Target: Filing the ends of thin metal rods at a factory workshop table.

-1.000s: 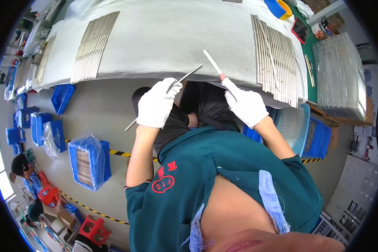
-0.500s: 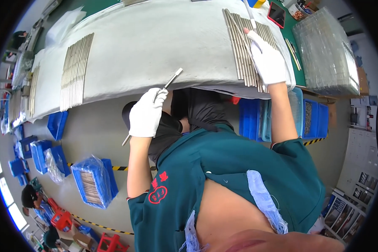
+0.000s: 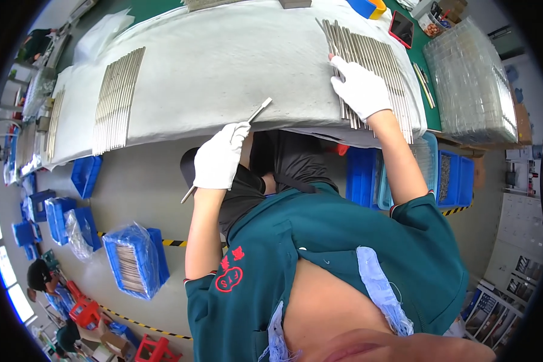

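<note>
My left hand (image 3: pixel 219 158), in a white glove, is closed around a thin metal rod with a white tip (image 3: pixel 260 109). The rod slants past the table's front edge, its lower end sticking out below my wrist. My gloved right hand (image 3: pixel 363 90) lies over a row of slim metal rods (image 3: pixel 377 54) at the right of the cloth-covered table. One bare fingertip reaches the row's left side, and the thumb and forefinger are apart. A rod beside that fingertip leans out of line with the others. Under the palm, the rods are hidden.
Another row of metal rods (image 3: pixel 119 99) lies on the left of the grey cloth (image 3: pixel 223 72). At the right are a phone with a red edge (image 3: pixel 401 29) and stacked clear plastic trays (image 3: pixel 470 84). Blue bins (image 3: pixel 455 178) stand below; a bagged bin (image 3: pixel 133 262) is on the floor.
My right hand has shifted left across the rods, to the left side of the row. The left hand, still gripping its rod, has moved slightly right.
</note>
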Motion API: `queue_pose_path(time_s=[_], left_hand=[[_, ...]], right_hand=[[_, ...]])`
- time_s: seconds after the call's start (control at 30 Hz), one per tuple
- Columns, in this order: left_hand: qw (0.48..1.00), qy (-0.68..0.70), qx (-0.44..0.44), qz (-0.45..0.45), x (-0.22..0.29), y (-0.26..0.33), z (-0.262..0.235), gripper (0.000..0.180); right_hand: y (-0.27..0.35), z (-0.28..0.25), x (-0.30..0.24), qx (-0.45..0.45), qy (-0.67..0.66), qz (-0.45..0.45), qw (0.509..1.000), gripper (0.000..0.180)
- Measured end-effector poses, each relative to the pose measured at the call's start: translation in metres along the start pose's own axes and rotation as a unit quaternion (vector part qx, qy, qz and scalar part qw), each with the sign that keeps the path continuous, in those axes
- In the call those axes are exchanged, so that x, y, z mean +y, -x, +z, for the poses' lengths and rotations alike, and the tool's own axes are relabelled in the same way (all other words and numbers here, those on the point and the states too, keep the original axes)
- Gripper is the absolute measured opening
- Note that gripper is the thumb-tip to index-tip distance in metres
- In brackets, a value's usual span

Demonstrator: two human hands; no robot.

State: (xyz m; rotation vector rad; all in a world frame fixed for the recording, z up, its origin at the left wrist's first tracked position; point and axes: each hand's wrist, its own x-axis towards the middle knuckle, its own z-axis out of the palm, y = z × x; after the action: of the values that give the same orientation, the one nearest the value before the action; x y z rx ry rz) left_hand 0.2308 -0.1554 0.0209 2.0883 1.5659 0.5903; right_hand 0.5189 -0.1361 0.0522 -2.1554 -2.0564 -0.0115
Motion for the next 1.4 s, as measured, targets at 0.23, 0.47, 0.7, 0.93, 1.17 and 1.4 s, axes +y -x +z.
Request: queue_pose_path(time_s=[0.23,0.47,0.7,0.93,1.17,1.4], left_hand=[[0.999,-0.013,-0.025,0.025,0.0,0.0,-0.008,0.02],[0.999,0.026,-0.044,0.017,-0.006,0.0,-0.006,0.021],[0.992,0.073,-0.098,-0.04,-0.002,0.0,-0.016,0.024],[0.955,0.226,-0.147,-0.126,0.001,-0.005,-0.018,0.029],[0.954,0.228,-0.143,-0.131,0.002,-0.012,-0.01,0.03],[0.937,0.293,-0.153,-0.115,0.001,-0.013,-0.014,0.026]], right_hand=[[0.009,-0.002,0.004,0.034,0.061,-0.021,0.997,0.036],[0.016,-0.006,-0.011,0.056,-0.057,-0.047,0.996,0.036],[0.055,-0.022,-0.051,0.017,-0.169,-0.084,0.982,0.051],[0.058,-0.011,-0.058,0.046,-0.223,-0.087,0.97,0.045],[-0.032,-0.001,-0.053,-0.008,-0.036,-0.169,0.985,0.043],[-0.038,0.001,-0.017,-0.018,0.063,-0.103,0.993,0.045]])
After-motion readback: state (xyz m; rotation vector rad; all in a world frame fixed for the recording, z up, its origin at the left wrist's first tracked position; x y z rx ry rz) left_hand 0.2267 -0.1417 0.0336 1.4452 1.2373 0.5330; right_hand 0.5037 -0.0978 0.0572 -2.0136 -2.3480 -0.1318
